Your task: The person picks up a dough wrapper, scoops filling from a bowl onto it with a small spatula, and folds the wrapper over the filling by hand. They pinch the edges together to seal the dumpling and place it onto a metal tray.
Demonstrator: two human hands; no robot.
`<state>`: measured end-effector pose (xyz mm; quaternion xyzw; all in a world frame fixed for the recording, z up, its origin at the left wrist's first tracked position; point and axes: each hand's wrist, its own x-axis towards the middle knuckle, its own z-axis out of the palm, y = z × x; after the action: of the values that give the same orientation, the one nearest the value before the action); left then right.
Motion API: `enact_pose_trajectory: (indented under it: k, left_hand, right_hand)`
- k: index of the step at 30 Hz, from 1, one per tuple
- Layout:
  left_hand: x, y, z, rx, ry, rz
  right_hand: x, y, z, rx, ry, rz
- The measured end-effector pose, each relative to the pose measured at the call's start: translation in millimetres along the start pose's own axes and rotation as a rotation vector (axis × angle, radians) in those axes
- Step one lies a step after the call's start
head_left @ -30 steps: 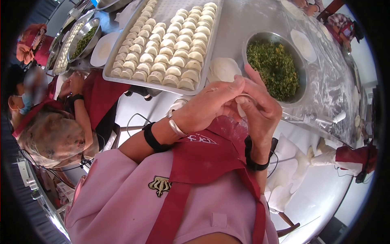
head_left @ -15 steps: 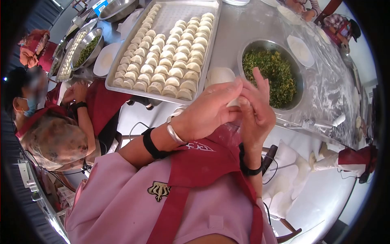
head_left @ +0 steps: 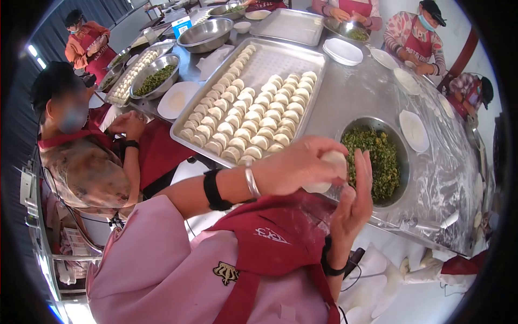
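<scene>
- Pinched a small, pale, rounded dough piece [head_left: 335, 163] in the fingers of the left hand [head_left: 294, 167], clearly the nearer one; could not pin down its long axis, partly hidden and blurred.
- Had the right hand [head_left: 350, 213] ungripping at five o'clock from that piece, fingers extended towards one o'clock; could not tell about contact.
- Had the big silver metal tray [head_left: 275, 58] at ten to eleven o'clock from the left hand, with rows of white crescent dumplings [head_left: 259, 142].
- Crossed close over the tray's near corner with the left hand, hiding part of it.
- Had the round metal bowl [head_left: 404, 159] of chopped green filling [head_left: 377, 167] at three o'clock, partly behind the right fingers.
</scene>
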<state>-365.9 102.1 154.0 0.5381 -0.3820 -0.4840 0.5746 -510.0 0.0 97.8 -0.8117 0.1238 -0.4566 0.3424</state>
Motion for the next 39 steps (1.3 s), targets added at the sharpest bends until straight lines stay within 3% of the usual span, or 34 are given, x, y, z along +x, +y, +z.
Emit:
enact_pose_trajectory:
  k: [3,5,9,15,18,25,30,39]
  left_hand:
    - [21.6,4.3,-45.0,0.163,0.117,0.07]
    - [42.7,11.1,-82.2,-0.004,0.253,0.035]
    - [97.5,-2.0,-185.7,0.137,0.463,0.123]
    - [169.4,-36.6,-292.2,0.561,0.64,0.069]
    - [200.5,-58.0,-330.1,0.77,0.625,0.026]
    - [260.8,-95.7,-366.0,0.889,0.671,0.065]
    - [292.6,-117.7,-367.9,1.007,0.677,0.154]
    - [309.5,-138.2,-356.3,0.993,0.654,0.091]
  right_hand:
    - [-9.1,9.0,-14.8,0.047,0.084,0.098]
    - [-18.9,17.3,-25.1,0.134,0.135,0.212]
    - [-27.4,17.0,-34.8,0.136,0.198,0.289]
    - [-40.3,26.6,-39.4,0.058,0.179,0.404]
    - [-40.8,28.3,-39.0,0.026,0.193,0.471]
    - [-37.0,24.9,-37.2,0.022,0.153,0.673]
    - [-33.9,35.6,-31.4,0.057,0.136,0.667]
    - [-28.1,39.2,-30.2,-0.025,0.067,0.73]
